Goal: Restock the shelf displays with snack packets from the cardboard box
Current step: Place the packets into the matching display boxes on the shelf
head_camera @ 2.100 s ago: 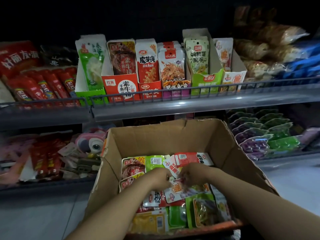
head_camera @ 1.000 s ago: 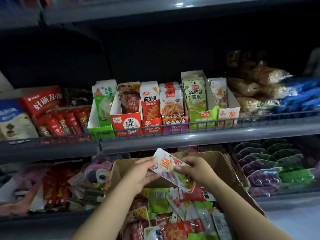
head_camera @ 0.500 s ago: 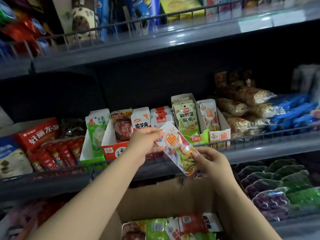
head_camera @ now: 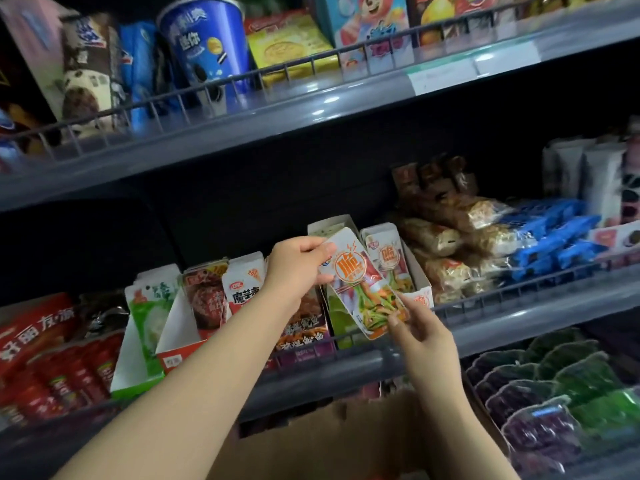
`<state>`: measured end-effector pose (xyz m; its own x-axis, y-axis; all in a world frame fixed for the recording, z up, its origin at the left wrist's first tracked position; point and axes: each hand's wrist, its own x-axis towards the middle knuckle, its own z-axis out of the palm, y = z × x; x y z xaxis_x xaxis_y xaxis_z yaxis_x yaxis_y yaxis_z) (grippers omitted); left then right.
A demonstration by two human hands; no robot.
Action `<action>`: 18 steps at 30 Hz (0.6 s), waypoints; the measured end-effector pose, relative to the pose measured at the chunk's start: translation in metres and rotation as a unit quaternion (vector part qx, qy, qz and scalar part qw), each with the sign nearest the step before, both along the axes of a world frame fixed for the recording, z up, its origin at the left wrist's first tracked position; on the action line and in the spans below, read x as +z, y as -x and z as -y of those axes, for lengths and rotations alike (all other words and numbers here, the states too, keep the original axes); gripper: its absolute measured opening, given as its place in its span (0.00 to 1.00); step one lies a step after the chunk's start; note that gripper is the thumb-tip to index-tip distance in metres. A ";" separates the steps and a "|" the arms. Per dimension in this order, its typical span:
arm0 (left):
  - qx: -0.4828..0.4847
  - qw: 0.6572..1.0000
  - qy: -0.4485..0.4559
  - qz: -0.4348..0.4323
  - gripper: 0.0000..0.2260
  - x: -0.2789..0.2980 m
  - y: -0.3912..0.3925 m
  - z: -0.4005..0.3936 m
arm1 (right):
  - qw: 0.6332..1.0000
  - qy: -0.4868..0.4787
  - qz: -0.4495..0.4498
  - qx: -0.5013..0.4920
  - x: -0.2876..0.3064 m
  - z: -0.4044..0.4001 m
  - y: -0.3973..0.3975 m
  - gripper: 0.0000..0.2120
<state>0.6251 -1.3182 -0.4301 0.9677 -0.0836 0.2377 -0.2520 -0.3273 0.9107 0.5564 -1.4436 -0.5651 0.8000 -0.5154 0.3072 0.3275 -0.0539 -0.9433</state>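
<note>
I hold a white snack packet (head_camera: 362,284) with an orange round label, tilted, in front of the middle shelf. My left hand (head_camera: 296,266) grips its top end and my right hand (head_camera: 417,327) pinches its lower corner. Just behind it stands a white display box (head_camera: 417,284) holding a matching packet (head_camera: 386,252). Only the back wall of the cardboard box (head_camera: 311,441) shows at the bottom, between my forearms.
More display boxes of red (head_camera: 204,299), white (head_camera: 242,282) and green (head_camera: 150,306) packets line the shelf to the left. A wire rail (head_camera: 519,292) runs along the shelf front. Wrapped bread and blue packs (head_camera: 554,230) lie right; cups and biscuit boxes fill the shelf above.
Both hands lifted the white packet out of the cardboard box and carried it up and right to the shelf's display boxes. The view tilted upward, hiding the box's contents.
</note>
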 end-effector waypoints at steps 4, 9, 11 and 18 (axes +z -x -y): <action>-0.007 1.000 -0.006 0.026 0.09 0.017 -0.015 0.022 | 1.000 0.022 -0.003 -0.008 -0.003 0.011 -0.005 0.25; -0.029 0.998 -0.017 0.052 0.04 0.034 -0.033 0.050 | 0.975 0.216 -0.026 -0.053 -0.009 0.030 -0.010 0.29; -0.032 0.997 -0.026 0.057 0.03 0.037 -0.039 0.060 | 0.954 0.286 -0.060 -0.063 -0.012 0.033 -0.011 0.29; -0.015 0.993 -0.113 0.042 0.02 0.029 -0.058 0.084 | 0.904 0.396 -0.155 -0.037 -0.018 0.034 -0.013 0.25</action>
<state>0.6829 -1.4026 -0.4011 0.9415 -0.1732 0.2892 -0.3369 -0.5110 0.7908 0.5691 -1.4777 -0.5827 0.8834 -0.2877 0.3700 0.0214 -0.7639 -0.6450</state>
